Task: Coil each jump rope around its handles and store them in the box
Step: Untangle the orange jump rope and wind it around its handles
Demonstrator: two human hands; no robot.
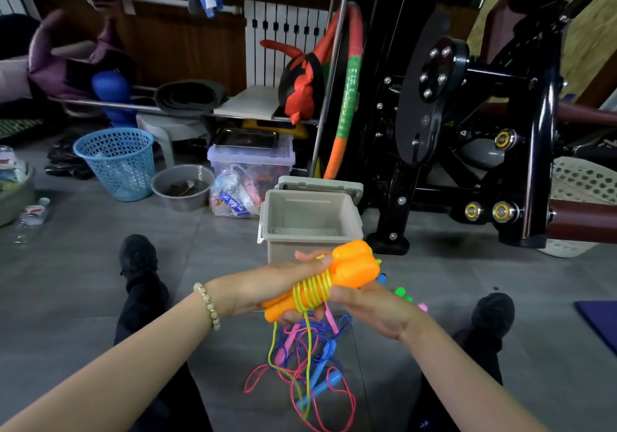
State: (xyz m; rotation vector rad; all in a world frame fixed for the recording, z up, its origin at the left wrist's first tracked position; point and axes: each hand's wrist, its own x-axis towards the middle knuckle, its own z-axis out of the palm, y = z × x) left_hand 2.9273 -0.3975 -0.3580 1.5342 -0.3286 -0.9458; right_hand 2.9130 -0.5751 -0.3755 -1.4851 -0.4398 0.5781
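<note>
Head view: the orange handles [354, 268] lie side by side as a pair, held in the air above the floor [83, 281], with the yellow jump rope [310, 293] wound in tight turns round their narrow middle. The left grip [267, 286] wraps the thin ends of the handles from behind, fingers curled round them. The right grip [374, 308] holds the thick ends, thumb pressed beside the coil and fingers tucked beneath. The rope's loose length hangs from the coil to the floor, where it falls into a tangle of pink and blue ropes [314, 375] between the person's legs. A beaded bracelet [207, 304] sits on the left wrist. Just beyond the hands the grey box [310, 241] stands open on the floor, its lid [320, 184] tipped back behind it. Farther off on the floor are a blue basket [117, 161], a grey bowl [183, 186] and a clear storage bin [250, 159]; a black exercise machine [467, 124] stands to the right of the box.
</note>
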